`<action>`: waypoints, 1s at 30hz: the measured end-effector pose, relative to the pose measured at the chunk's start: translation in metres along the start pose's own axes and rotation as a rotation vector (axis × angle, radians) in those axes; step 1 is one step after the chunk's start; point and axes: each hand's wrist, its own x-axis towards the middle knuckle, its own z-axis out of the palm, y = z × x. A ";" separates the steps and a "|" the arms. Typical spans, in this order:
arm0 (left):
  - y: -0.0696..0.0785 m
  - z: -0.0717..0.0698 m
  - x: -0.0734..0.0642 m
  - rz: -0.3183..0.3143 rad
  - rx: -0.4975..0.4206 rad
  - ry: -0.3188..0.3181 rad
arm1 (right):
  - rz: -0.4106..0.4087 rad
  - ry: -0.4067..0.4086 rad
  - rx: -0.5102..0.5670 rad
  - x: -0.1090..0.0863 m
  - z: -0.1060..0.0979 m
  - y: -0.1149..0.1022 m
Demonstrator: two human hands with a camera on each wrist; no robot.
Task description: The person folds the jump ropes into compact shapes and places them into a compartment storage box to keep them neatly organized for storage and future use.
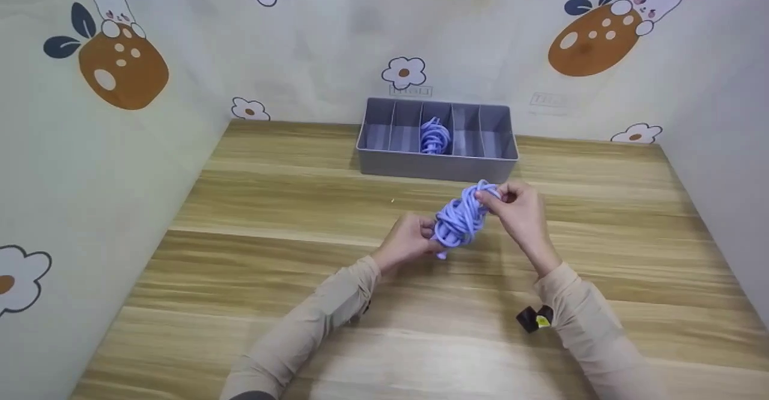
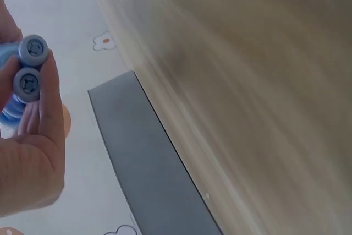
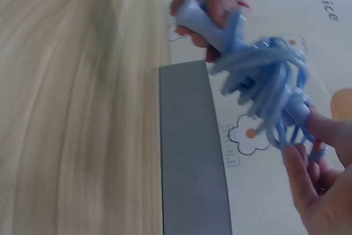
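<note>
Both hands hold a periwinkle jump rope [image 1: 459, 223], its cord wound into a bundle around its handles, above the wooden table. My left hand [image 1: 408, 242] grips the handle end at the lower left. In the left wrist view, the round ends of two handles [image 2: 33, 51] poke out between thumb and fingers. My right hand [image 1: 524, 212] pinches the cord at the upper right end of the bundle, thumb against fingers. The right wrist view shows cord loops [image 3: 269, 70] between the two hands, with one handle [image 3: 201, 23] at the left hand.
Behind the hands, by the back wall, stands a grey divided box [image 1: 438, 167]. A similar coiled periwinkle cord [image 1: 435, 137] sits in its middle compartment. Patterned sheets [image 1: 324, 45] enclose the wooden table [image 1: 270, 208]. Under the right sleeve shows a small black device [image 1: 528, 319].
</note>
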 end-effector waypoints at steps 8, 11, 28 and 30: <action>0.007 -0.009 0.002 -0.110 -0.259 -0.033 | -0.142 -0.137 -0.011 -0.001 -0.010 -0.013; 0.006 -0.013 0.003 -0.109 -0.290 -0.055 | -0.133 -0.271 0.017 -0.002 -0.013 -0.017; -0.004 -0.012 0.003 -0.115 -0.308 0.021 | -0.120 -0.235 -0.035 -0.014 0.007 -0.003; -0.002 -0.011 0.003 -0.094 -0.273 0.052 | -0.138 -0.158 -0.050 -0.018 0.011 -0.005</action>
